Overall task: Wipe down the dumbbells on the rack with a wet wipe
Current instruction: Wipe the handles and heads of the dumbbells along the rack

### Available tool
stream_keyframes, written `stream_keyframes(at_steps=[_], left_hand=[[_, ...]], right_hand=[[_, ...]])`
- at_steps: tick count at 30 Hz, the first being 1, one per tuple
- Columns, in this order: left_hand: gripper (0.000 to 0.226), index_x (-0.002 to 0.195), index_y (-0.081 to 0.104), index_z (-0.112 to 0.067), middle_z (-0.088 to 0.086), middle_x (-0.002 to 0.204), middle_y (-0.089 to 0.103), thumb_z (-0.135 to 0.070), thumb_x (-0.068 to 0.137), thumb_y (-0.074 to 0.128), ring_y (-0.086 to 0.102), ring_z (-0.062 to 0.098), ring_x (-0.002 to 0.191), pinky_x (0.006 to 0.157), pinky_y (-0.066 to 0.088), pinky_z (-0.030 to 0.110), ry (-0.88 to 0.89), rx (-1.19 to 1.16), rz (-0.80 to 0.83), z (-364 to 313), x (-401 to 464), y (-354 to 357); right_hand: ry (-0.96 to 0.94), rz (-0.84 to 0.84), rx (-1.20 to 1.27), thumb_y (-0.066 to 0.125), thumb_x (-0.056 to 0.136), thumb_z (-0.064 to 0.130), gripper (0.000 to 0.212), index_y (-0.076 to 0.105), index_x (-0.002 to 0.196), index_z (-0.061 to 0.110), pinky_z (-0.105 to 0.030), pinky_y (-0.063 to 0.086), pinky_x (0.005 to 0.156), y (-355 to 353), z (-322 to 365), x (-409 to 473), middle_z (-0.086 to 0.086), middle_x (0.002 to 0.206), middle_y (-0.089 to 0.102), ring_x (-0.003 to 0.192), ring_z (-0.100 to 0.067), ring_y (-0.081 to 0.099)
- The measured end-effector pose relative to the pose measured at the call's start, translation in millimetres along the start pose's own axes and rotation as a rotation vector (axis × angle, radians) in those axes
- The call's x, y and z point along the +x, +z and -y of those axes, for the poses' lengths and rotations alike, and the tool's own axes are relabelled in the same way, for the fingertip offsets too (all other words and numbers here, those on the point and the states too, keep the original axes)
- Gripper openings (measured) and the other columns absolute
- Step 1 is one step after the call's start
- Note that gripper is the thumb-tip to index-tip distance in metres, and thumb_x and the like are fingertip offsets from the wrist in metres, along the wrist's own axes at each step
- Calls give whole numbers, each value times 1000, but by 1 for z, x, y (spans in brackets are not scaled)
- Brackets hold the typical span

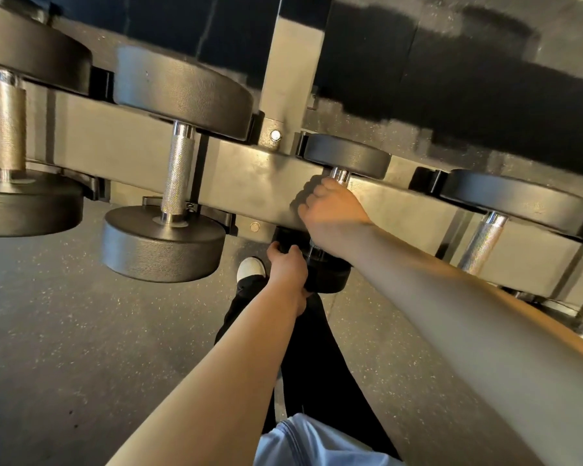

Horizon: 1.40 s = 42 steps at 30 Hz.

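Chrome dumbbell handle [340,175] inside right grip [330,210]

Dumbbells [169,163] on rack [249,176] (side by side)

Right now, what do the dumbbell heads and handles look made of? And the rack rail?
Dumbbell heads: likely rubber or urethane coated, matte black with pebbled texture. Handles: steel, probably chromed, bright with crosshatch knurling. Rack rail: painted or powder-coated metal, grey satin sheen with scuffs.

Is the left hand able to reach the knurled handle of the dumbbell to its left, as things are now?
Probably yes: nothing covers that knurled handle, but the left hand grips another dumbbell's head.
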<state>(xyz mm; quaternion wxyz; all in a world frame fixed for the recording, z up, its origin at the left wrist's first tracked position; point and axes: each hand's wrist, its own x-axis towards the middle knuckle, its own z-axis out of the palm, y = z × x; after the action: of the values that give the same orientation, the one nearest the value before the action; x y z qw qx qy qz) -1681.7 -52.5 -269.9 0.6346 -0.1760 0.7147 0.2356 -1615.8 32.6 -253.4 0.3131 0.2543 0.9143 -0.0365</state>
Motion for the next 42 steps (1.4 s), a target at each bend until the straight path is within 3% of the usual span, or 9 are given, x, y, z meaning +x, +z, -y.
stream_keyframes(at_steps=[11, 15, 18, 22, 24, 26, 29, 33, 42], left_hand=[[48, 148, 26, -30, 16, 129, 56, -22, 103, 40, 61, 38, 108, 87, 51, 63, 5, -89, 73, 6, 8, -6], [44, 148, 29, -30, 12, 130, 56, -23, 105, 33, 61, 36, 108, 86, 51, 64, 1, -126, 76, 4, 9, -5], [40, 145, 33, -29, 13, 132, 55, -28, 105, 34, 60, 38, 108, 85, 50, 64, -17, -102, 102, 2, 0, -11], [22, 116, 54, -14, 11, 100, 63, -28, 104, 41, 62, 24, 87, 70, 55, 34, 66, 17, 79, -3, -31, -38], [14, 102, 55, -19, 2, 84, 57, -26, 104, 43, 53, 14, 73, 64, 42, 25, 221, 239, 53, -11, -57, -60], [14, 110, 57, -19, 0, 92, 58, -23, 103, 45, 54, 15, 84, 71, 42, 25, 382, 390, 10, -23, -81, -88], [16, 114, 57, -18, 2, 98, 61, -21, 102, 46, 57, 15, 92, 82, 45, 27, 491, 330, -90, -42, -113, -134], [10, 100, 59, -21, 2, 92, 62, -22, 101, 49, 59, 13, 86, 78, 46, 28, 546, 103, -216, -63, -142, -183], [13, 91, 58, -21, 2, 80, 61, -16, 100, 50, 57, 14, 80, 80, 46, 29, 577, -49, -273, -92, -144, -266]], right_hand=[[-230, 40, 214, 41, 95, 17, 27, 60, 115, 16, -34, 35, 101, 1, 5, -12, -3, 113, 63, 112, -24, 54], [-138, -205, 98, 28, 86, 7, 43, 68, 101, 12, -31, 35, 106, 2, -23, -14, -1, 100, 67, 103, -22, 60], [-21, -298, 53, 51, 76, 11, 28, 75, 89, 9, -36, 45, 100, 11, -24, -25, -8, 91, 73, 94, -25, 68], [-56, -27, 306, 41, 92, 10, 38, 60, 124, 7, -31, 9, 117, 14, 8, -48, -12, 135, 54, 132, -25, 43], [-20, 30, 471, 43, 89, 5, 31, 64, 109, 17, -30, 20, 115, 5, 23, -55, -9, 121, 60, 123, -26, 48], [130, -7, 691, 44, 91, 8, 24, 61, 98, 23, -30, 36, 101, -15, 32, -55, -8, 113, 62, 113, -28, 53], [309, -122, 1087, 41, 100, 23, 29, 61, 121, 20, -29, 41, 82, -57, 43, -45, -8, 120, 62, 109, -29, 57], [376, -137, 1446, 50, 97, 25, 37, 52, 133, 15, -34, 40, 101, -115, 62, -19, -11, 134, 54, 117, -29, 54], [706, -51, 1683, 48, 93, 3, 48, 42, 140, 14, -38, 39, 105, -155, 93, 35, -11, 137, 48, 123, -31, 47]])
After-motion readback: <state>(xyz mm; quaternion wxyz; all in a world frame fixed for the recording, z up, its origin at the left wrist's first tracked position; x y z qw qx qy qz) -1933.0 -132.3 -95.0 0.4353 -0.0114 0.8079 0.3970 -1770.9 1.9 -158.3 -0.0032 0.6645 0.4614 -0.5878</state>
